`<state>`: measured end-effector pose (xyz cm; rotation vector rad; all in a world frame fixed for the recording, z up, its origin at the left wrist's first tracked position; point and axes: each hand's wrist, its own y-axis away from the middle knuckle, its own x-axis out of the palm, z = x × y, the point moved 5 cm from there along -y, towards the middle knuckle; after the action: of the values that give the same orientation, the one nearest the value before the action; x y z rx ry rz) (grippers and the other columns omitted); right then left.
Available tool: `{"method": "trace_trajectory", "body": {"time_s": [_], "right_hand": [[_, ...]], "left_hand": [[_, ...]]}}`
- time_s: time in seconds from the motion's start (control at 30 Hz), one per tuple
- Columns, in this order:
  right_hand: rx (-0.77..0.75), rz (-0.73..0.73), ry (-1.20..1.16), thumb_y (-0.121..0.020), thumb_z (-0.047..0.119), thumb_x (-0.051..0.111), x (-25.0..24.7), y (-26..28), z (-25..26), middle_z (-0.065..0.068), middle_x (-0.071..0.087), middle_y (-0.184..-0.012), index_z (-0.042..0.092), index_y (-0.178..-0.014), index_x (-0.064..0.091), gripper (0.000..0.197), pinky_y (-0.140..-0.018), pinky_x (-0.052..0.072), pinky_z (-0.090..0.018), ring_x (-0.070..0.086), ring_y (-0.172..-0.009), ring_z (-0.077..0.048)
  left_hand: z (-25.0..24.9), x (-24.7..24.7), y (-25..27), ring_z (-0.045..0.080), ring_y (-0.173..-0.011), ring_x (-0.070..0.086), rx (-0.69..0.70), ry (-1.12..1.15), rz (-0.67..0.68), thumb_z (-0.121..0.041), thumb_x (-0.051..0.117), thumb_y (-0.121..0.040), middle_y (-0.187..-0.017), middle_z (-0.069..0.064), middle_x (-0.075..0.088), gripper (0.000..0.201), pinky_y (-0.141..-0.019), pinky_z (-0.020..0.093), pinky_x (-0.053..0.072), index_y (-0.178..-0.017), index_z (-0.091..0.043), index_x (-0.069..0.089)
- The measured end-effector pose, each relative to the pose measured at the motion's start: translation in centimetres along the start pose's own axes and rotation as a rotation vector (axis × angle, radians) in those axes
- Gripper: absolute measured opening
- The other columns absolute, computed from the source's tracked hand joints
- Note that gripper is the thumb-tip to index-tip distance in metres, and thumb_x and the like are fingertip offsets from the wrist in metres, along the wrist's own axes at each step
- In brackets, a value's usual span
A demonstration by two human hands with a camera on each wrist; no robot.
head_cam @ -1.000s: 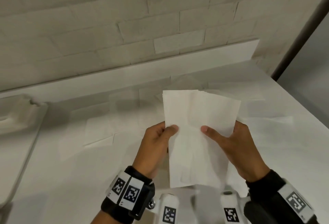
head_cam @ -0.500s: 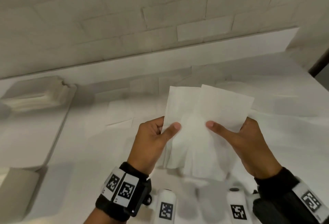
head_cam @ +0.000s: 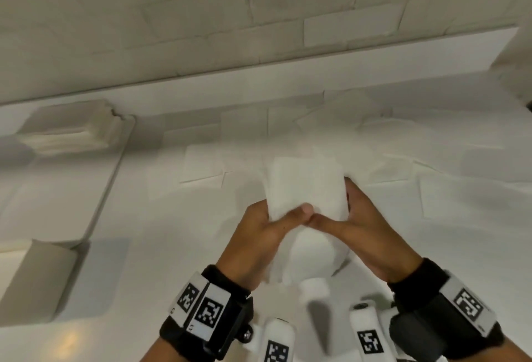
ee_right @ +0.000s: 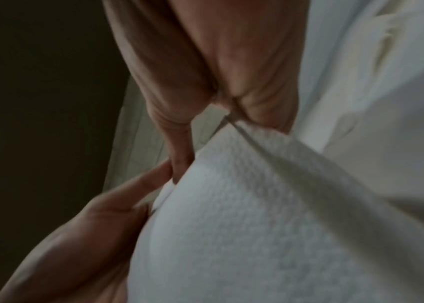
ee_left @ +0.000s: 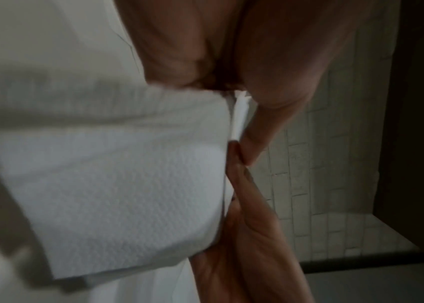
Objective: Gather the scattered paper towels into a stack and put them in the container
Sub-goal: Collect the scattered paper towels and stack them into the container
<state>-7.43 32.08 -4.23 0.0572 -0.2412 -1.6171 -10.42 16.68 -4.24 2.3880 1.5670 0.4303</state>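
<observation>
I hold a bundle of white paper towels (head_cam: 306, 189) upright above the white counter, squeezed between both hands. My left hand (head_cam: 269, 225) grips its left side with the thumb across the front. My right hand (head_cam: 349, 222) grips the right side, thumb tip meeting the left thumb. The embossed towels (ee_left: 117, 184) fill the left wrist view, and in the right wrist view the towels (ee_right: 244, 225) bulge below the fingers. More loose towels (head_cam: 203, 167) lie flat on the counter. At the far left stands a white container (head_cam: 72, 128) with stacked towels inside.
A white tray-like lid (head_cam: 57, 189) lies on the counter at the left below the container. A tiled wall (head_cam: 259, 16) with a ledge closes the back. White tagged bottles (head_cam: 277, 341) stand at the near edge between my wrists.
My hands have drawn together, so the two fanned sheaves are now pressed into one narrower bundle with the thumbs touching. The view has swung left, bringing the container further in.
</observation>
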Motion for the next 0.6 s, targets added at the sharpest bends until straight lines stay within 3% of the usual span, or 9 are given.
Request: {"method": "trace_trajectory", "body": {"time_s": [0.1,0.2,0.23,0.37,0.43,0.5,0.53,0.6], "right_hand": [[-0.007,0.014,0.182,-0.071,0.046,0.079,0.5,0.5,0.4,0.015,0.053,-0.130,0.036,-0.133,0.033,0.078,-0.096,0.052,-0.027,0.055,-0.120,-0.001],[-0.056,0.112,0.353,-0.084,0.034,0.074,1.2,1.1,1.5,0.019,0.038,-0.129,0.068,-0.127,0.019,0.078,-0.089,0.045,-0.009,0.036,-0.124,0.010],[-0.060,0.109,0.357,-0.085,0.031,0.072,1.2,1.3,1.7,0.019,0.036,-0.124,0.072,-0.128,0.015,0.082,-0.085,0.046,-0.007,0.035,-0.121,0.012],[-0.017,-0.001,0.211,-0.071,0.032,0.054,0.5,1.8,1.8,0.019,0.034,-0.122,0.060,-0.146,0.010,0.091,-0.087,0.043,-0.015,0.041,-0.104,0.022],[-0.056,0.054,0.295,-0.080,0.028,0.061,1.2,2.3,1.9,0.025,0.035,-0.125,0.052,-0.149,0.012,0.088,-0.083,0.043,-0.006,0.044,-0.103,0.023],[-0.129,0.128,0.392,-0.092,0.015,0.059,2.4,2.6,1.7,0.028,0.037,-0.138,0.048,-0.149,0.015,0.079,-0.086,0.038,0.002,0.042,-0.114,0.025],[-0.141,0.151,0.406,-0.094,0.013,0.055,2.9,2.8,1.5,0.028,0.040,-0.140,0.047,-0.148,0.017,0.074,-0.090,0.040,-0.001,0.044,-0.117,0.020],[-0.135,0.139,0.385,-0.098,0.012,0.050,3.1,2.7,1.5,0.030,0.055,-0.128,0.046,-0.145,0.022,0.064,-0.094,0.050,-0.018,0.058,-0.111,0.003]], "left_hand": [[-0.3,0.6,0.1,0.032,-0.107,0.072,-0.002,0.040,0.082,-0.019,0.067,-0.092,-0.114,0.014,0.076,0.030,-0.094,0.041,0.058,-0.119,-0.005,0.071],[-0.6,1.4,0.6,0.030,-0.108,0.072,-0.014,0.049,0.213,-0.024,0.067,-0.088,-0.115,0.013,0.075,0.038,-0.093,0.038,0.058,-0.122,-0.007,0.069],[-0.5,1.6,0.7,0.029,-0.108,0.072,-0.009,0.052,0.231,-0.025,0.066,-0.088,-0.114,0.014,0.075,0.038,-0.092,0.038,0.058,-0.121,-0.007,0.069],[-1.1,0.8,0.3,0.032,-0.113,0.070,0.009,0.188,0.126,-0.022,0.059,-0.096,-0.121,0.013,0.073,0.034,-0.095,0.044,0.058,-0.126,-0.007,0.067],[-1.9,0.3,0.1,0.031,-0.114,0.070,0.038,0.255,0.064,-0.020,0.056,-0.100,-0.122,0.011,0.073,0.031,-0.095,0.045,0.058,-0.127,-0.011,0.066],[-2.2,0.1,0.2,0.029,-0.113,0.070,0.088,0.201,0.006,-0.021,0.058,-0.099,-0.121,0.009,0.074,0.030,-0.096,0.047,0.057,-0.128,-0.013,0.066],[-2.2,0.1,0.2,0.028,-0.112,0.071,0.116,0.155,-0.027,-0.022,0.062,-0.098,-0.119,0.007,0.075,0.030,-0.097,0.049,0.056,-0.127,-0.014,0.067],[-2.4,-0.4,0.4,0.025,-0.107,0.073,0.171,0.083,-0.102,-0.023,0.068,-0.094,-0.114,0.004,0.077,0.029,-0.097,0.051,0.056,-0.122,-0.016,0.070]]}}
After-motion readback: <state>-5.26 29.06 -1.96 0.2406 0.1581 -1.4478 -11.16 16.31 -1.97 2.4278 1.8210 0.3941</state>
